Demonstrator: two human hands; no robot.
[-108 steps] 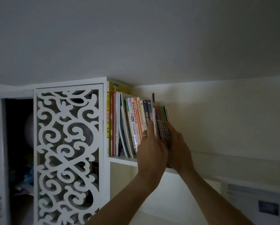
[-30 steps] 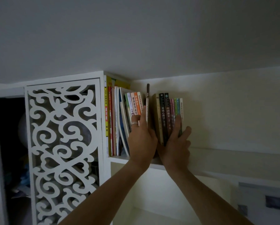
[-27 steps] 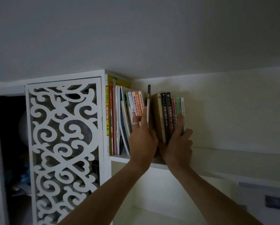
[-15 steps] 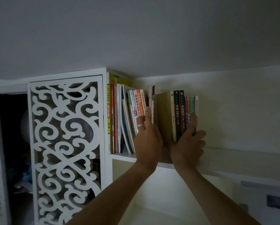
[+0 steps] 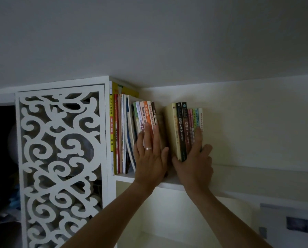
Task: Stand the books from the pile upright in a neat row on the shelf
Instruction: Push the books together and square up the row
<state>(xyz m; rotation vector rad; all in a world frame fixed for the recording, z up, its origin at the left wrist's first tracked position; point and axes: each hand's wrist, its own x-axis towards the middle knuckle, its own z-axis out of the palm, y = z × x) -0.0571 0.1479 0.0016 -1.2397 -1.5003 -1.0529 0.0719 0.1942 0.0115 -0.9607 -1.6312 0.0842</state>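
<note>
Both my arms reach up to the white wall shelf (image 5: 169, 185) just under the ceiling. My left hand (image 5: 150, 158), with a silver ring (image 5: 148, 148) on one finger, lies flat with straight fingers against the spines of the left cluster of upright paperbacks (image 5: 146, 115), the ones with green, white and orange spines that lean a little toward the cabinet end of the shelf. The thumb of that hand points out to the right into the gap. My right hand (image 5: 194, 158) presses the right cluster of books (image 5: 183, 126): a pale yellow book, two black-spined ones with white lettering, then a few thin pink, green and white spines. Its fingers lie straight up along the thin spines, while its little finger spreads out to the right past the last book. These books stand upright on the shelf, near its middle, close to the back wall.

Between the two clusters there is an open gap, so the row is split in two, and my hands sit apart on either side of it.

At the far left end of the shelf, tall thin books with yellow and red spines (image 5: 116, 133) stand against the side of the white cabinet with a scrollwork cut-out door (image 5: 60, 167).
</note>
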